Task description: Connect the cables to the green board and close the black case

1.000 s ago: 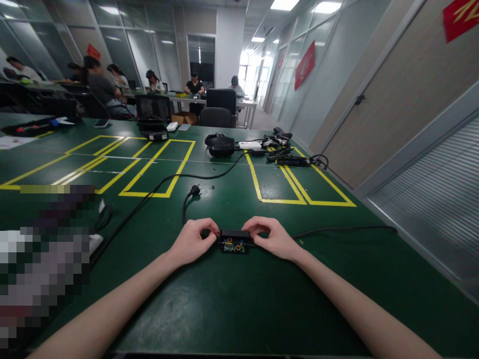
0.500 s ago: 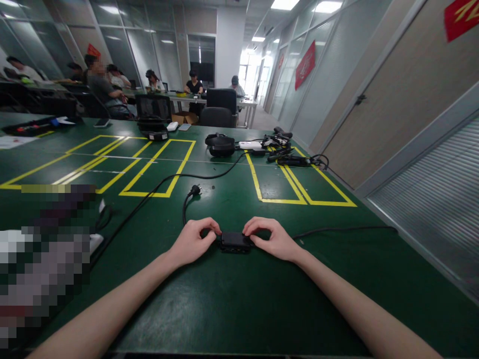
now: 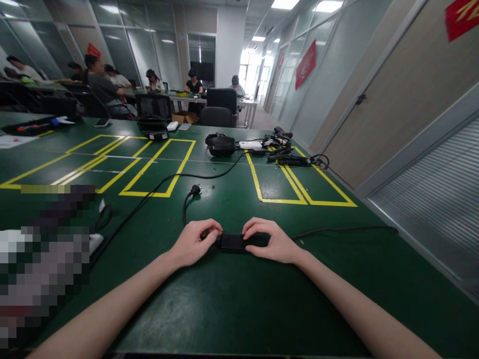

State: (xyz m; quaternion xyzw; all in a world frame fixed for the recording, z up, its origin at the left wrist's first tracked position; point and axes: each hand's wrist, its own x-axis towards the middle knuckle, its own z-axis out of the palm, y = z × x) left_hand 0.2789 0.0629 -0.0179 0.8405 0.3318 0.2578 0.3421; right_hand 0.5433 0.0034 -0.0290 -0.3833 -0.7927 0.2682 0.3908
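A black power adapter (image 3: pixel 233 243) lies on the green table between my hands. My left hand (image 3: pixel 196 243) is closed in a pinch at its left end, where the cord joins. Round the right end, my right hand (image 3: pixel 273 243) has its thumb at the near edge and its fingertips at the far edge. A short black cord with a two-pin plug (image 3: pixel 195 190) curves up from behind my left hand. Beyond my right hand, a thin black cable (image 3: pixel 344 229) runs out to the right.
Yellow tape (image 3: pixel 284 201) marks boxes on the green table (image 3: pixel 239 304). Farther back lie a black headset (image 3: pixel 220 145) and a tangle of black devices (image 3: pixel 280 147). A long cable (image 3: pixel 149 194) crosses the left side near a blurred-out area. People sit at tables behind.
The adapter has rolled slightly, so its lit top and lettered front side no longer show as before. My right thumb has moved to its near edge. My left hand has shifted slightly right.
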